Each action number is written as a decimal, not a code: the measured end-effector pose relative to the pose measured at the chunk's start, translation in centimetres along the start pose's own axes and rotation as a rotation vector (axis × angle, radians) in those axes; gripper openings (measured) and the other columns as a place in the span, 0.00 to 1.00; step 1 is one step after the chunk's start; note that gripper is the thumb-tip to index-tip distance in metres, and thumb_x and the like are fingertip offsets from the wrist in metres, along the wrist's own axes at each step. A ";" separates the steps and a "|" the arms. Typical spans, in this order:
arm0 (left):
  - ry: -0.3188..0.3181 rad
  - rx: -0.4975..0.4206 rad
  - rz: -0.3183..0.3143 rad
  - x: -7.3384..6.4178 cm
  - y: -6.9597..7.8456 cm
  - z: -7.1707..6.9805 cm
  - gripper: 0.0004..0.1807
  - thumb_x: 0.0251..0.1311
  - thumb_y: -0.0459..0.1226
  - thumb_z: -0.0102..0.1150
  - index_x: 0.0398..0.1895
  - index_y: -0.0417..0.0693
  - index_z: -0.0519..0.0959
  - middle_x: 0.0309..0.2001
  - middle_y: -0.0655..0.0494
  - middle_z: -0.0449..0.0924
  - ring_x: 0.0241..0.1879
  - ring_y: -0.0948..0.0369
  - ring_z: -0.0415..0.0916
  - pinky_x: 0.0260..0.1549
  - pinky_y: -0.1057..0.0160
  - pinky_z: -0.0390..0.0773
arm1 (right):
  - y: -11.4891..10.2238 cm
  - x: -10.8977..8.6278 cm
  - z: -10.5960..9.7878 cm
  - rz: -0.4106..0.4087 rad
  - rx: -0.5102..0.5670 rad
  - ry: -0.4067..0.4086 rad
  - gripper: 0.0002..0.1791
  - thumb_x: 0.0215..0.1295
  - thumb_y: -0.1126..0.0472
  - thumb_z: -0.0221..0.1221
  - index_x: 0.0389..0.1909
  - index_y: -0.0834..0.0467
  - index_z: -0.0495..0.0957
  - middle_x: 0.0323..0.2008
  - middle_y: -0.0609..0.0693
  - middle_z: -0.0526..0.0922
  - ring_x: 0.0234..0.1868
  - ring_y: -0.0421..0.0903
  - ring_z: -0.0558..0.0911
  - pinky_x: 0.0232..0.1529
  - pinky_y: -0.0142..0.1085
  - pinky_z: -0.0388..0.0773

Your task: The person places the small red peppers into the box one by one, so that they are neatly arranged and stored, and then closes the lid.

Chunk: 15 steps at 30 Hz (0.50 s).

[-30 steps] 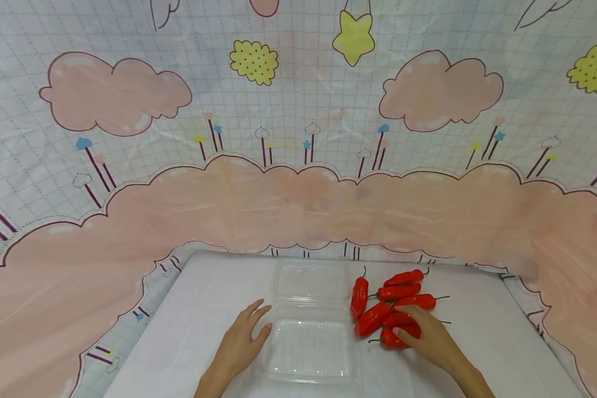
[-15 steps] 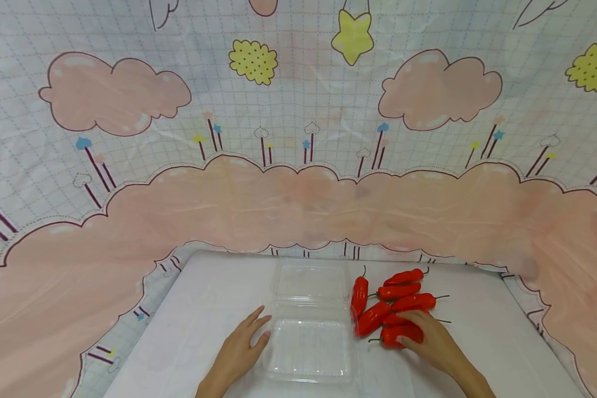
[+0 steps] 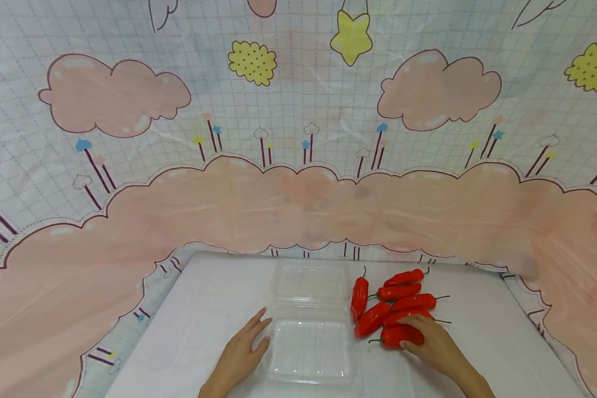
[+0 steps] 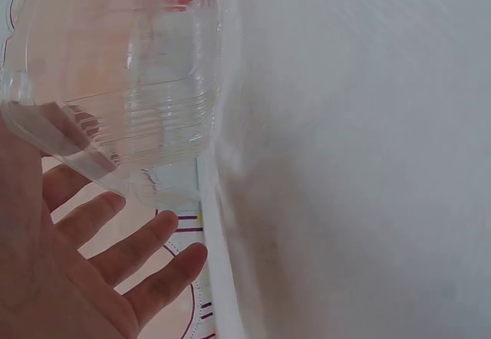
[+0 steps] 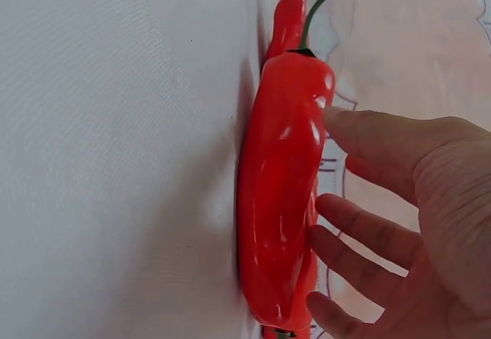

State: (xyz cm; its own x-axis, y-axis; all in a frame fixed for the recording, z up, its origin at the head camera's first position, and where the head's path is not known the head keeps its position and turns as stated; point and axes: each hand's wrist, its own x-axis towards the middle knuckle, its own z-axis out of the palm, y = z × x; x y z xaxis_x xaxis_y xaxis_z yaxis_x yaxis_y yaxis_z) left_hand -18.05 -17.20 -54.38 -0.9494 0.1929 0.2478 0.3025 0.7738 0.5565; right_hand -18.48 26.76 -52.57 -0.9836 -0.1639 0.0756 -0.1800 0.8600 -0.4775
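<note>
In the head view my left hand lies beside the left edge of a clear plastic clamshell box, its fingers spread and relaxed. The left wrist view has these fingers close to the box's side wall; nothing is held. My right hand is over the near end of the red pepper pile. Its thumb tip meets the nearest red chili pepper, while the other fingers, loosely extended, reach along the pepper's far side. That pepper lies on the table with its green stem pointing left.
Several more red peppers lie to the right of the box. The box's lid is folded back toward the far edge. A white cloth covers the table, and a patterned curtain hangs behind.
My right hand has shifted slightly right and nearer along the closest pepper, uncovering more of it. The left hand has drifted a little downward. Peppers and box appear unmoved.
</note>
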 end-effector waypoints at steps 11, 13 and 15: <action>0.000 -0.002 -0.003 0.1 -0.1 0.2 0.22 0.66 0.40 0.57 0.63 0.52 0.75 0.73 0.55 0.64 0.63 0.45 0.74 0.56 0.41 0.77 | 0.3 0.0 0.3 0.012 -0.015 -0.021 0.24 0.49 0.54 0.74 0.50 0.49 0.82 0.49 0.46 0.83 0.55 0.51 0.78 0.58 0.57 0.76; 0.000 -0.002 -0.005 0.0 -0.1 0.2 0.22 0.66 0.40 0.57 0.63 0.53 0.75 0.73 0.55 0.64 0.63 0.45 0.74 0.56 0.41 0.77 | 0.3 0.0 0.3 0.011 -0.012 -0.030 0.25 0.48 0.54 0.74 0.50 0.49 0.82 0.49 0.46 0.83 0.54 0.51 0.78 0.57 0.57 0.77; 0.000 -0.003 -0.006 0.0 -0.1 0.2 0.22 0.66 0.40 0.57 0.63 0.53 0.75 0.73 0.56 0.64 0.62 0.45 0.74 0.56 0.41 0.77 | 0.4 0.1 0.4 0.016 -0.012 -0.043 0.25 0.48 0.53 0.74 0.50 0.49 0.82 0.48 0.45 0.83 0.53 0.50 0.78 0.56 0.56 0.78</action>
State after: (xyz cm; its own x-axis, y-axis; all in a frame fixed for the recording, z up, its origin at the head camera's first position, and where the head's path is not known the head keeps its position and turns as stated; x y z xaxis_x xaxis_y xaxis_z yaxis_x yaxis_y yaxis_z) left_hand -18.10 -17.11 -54.58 -0.9511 0.1888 0.2445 0.2974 0.7732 0.5600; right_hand -18.64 26.88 -53.12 -0.9849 -0.1707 0.0306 -0.1650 0.8681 -0.4681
